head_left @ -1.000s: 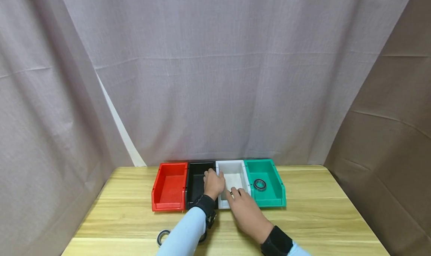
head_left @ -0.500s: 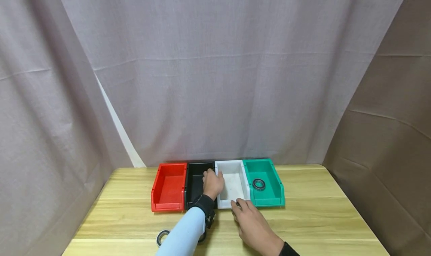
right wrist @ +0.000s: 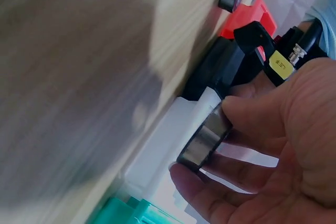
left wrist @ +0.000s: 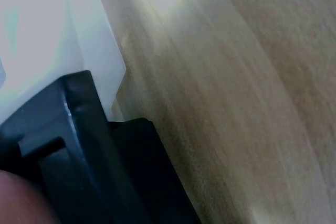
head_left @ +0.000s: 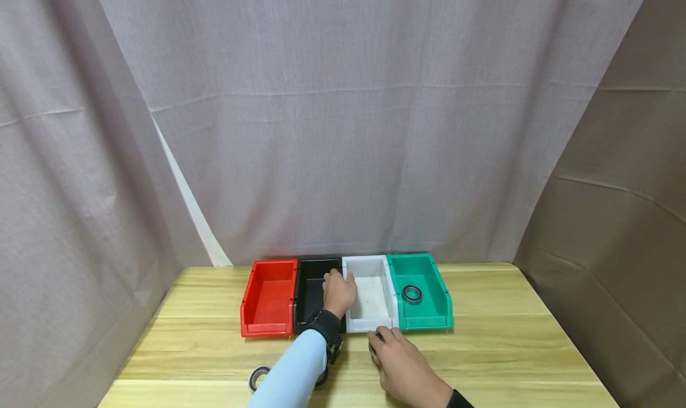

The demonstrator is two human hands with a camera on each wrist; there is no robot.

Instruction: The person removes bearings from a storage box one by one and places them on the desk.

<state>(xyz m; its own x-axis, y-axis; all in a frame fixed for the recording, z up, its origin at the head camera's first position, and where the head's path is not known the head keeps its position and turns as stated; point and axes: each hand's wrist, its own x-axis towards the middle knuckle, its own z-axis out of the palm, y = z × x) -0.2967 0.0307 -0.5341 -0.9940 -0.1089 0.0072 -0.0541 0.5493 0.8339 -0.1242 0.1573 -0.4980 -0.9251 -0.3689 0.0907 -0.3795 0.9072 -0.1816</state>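
Looking down at a pale wooden table (head_left: pixel 482 348), we have grey-mauve curtain (head_left: pixel 343 128) hung across the back and a brown drape (head_left: pixel 621 217) down the right side. Near the front edge a bearing ring (head_left: pixel 258 377) lies flat on the wood, just left of the light-blue sleeve (head_left: pixel 292 375), and another dark ring is half hidden behind that sleeve.

Four open bins stand in a tight row, walls touching: red bin (head_left: pixel 268 298), black bin (head_left: pixel 312 289), white bin (head_left: pixel 372 298), green bin (head_left: pixel 426 298). The green one has one bearing (head_left: pixel 412 293) lying flat on its floor; the red and white floors show nothing in them; the black one is partly covered by the arm.

The left hand (head_left: pixel 339 292) sits on the wall shared by the black and white bins, fingers curled over it. The left wrist view, blurred, shows only the black and white bin corners against the wood.

The right hand (head_left: pixel 404 366) is just in front of the white bin's near wall. It pinches a steel bearing (right wrist: pixel 206 139) between thumb and fingers (right wrist: pixel 197 184), the ring held on edge, close to the white bin's front lip in the right wrist view.
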